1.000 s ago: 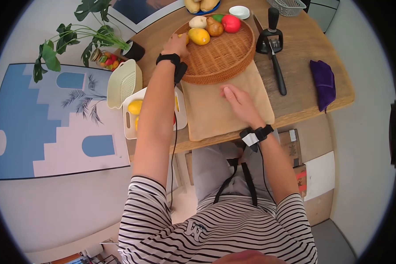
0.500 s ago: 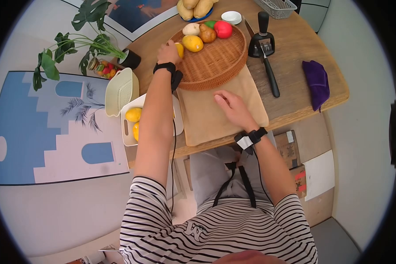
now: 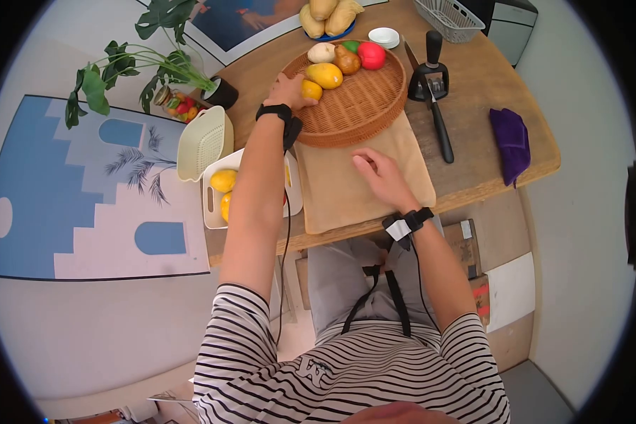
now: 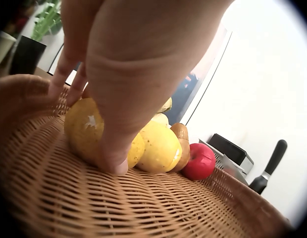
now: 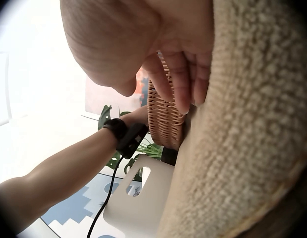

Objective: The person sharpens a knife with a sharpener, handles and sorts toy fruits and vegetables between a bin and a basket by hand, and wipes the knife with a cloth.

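Observation:
In the head view my left hand (image 3: 288, 93) reaches into the left side of a round wicker basket (image 3: 353, 106). Its thumb lies against a round yellow fruit (image 3: 311, 90), while the other fingers extend loosely toward the basket wall. The left wrist view shows that fruit (image 4: 84, 126) on the woven floor, thumb (image 4: 115, 153) across its front. Beside it sit a larger yellow mango (image 3: 325, 75), a brown pear (image 3: 347, 61), a red fruit (image 3: 372, 56), a pale potato-like piece (image 3: 321, 52) and something green (image 3: 350, 46). My right hand (image 3: 385, 177) rests, fingers loosely bent, over a beige cloth (image 3: 332, 205).
Left of the cloth stands a white tub (image 3: 210, 205) holding yellow fruit, beside a pale green colander (image 3: 205, 145). On the right are a black-handled knife (image 3: 442, 131), a black knife sharpener (image 3: 431, 71) and a purple pouch (image 3: 510, 145). White dishes (image 3: 384, 37) stand at the back.
My left hand has moved in from the basket's rim with the round yellow fruit, which now lies closer below the mango and shows more fully. The right hand stays over the cloth.

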A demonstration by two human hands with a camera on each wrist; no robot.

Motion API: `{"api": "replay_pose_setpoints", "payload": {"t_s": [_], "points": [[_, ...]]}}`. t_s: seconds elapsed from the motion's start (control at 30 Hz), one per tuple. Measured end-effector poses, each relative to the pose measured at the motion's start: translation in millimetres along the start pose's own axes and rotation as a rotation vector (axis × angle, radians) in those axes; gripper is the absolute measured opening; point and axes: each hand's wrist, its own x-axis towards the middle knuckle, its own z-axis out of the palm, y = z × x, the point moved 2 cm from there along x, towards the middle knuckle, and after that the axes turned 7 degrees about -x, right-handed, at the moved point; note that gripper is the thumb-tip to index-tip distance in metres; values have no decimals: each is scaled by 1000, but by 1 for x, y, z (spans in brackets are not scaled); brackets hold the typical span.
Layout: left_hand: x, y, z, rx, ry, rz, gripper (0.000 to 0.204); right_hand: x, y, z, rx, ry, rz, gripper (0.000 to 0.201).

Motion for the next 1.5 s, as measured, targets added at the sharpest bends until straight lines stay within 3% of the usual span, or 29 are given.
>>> {"api": "replay_pose_setpoints", "payload": {"t_s": [0.17, 0.27, 0.33, 0.37, 0.43, 0.5, 0.53, 0.6, 0.73, 0.8, 0.83, 0.9, 1.03, 1.13, 1.2, 1.23, 1.3, 1.43, 1.5], "points": [[-8, -1, 1, 36, -3, 35, 82, 1, 5, 2, -13, -3, -12, 28], [-25, 8, -12, -112, 129, 47, 76, 2, 10, 2, -10, 4, -20, 28], [-61, 23, -28, -408, 568, 188, 63, 2, 14, 3, 2, 9, -22, 29], [-86, 35, -31, -402, 567, 182, 63, 3, 14, 2, 4, 1, -16, 32], [-143, 58, -26, -900, 567, 256, 50, 4, 11, 2, 9, -13, -12, 36], [-179, 66, 11, -933, 485, 269, 42, 1, 7, 2, 14, -29, -43, 51], [-187, 72, 26, -944, 487, 257, 42, 1, 7, 2, 6, -40, -36, 51], [-199, 82, 56, -967, 418, 91, 45, -2, 3, 3, 65, -105, -190, 69], [-189, 85, 91, -1055, 435, -53, 41, -5, -6, 4, 17, -131, -219, 76], [-189, 88, 91, -1062, 451, -67, 41, -6, -10, 4, -276, -99, -377, 77], [-189, 86, 96, -1065, 454, -65, 41, -5, -10, 3, -280, -99, -379, 77], [-190, 79, 108, -1042, 547, 119, 49, -1, -6, 5, 19, -160, -203, 77], [-191, 72, 114, -1292, 421, 217, 51, -4, -6, 1, -59, -131, -139, 71], [-194, 73, 107, -1259, 476, 368, 52, -1, 2, 1, 195, -137, -45, 55], [-208, 86, 91, -1526, 236, 419, 54, 0, 6, -2, 134, -110, -28, 42], [-204, 84, 96, -1527, 238, 425, 54, 1, 8, -1, 130, -108, -32, 42], [-199, 83, 107, -1257, 259, 477, 58, 1, 11, -1, 110, 13, -129, 40], [-201, 89, 103, -1313, 324, 424, 49, -4, 8, -4, 35, -18, -17, 41], [-194, 80, 112, -1599, 80, 155, 43, -2, -2, -3, -302, 158, -355, 39]]}}
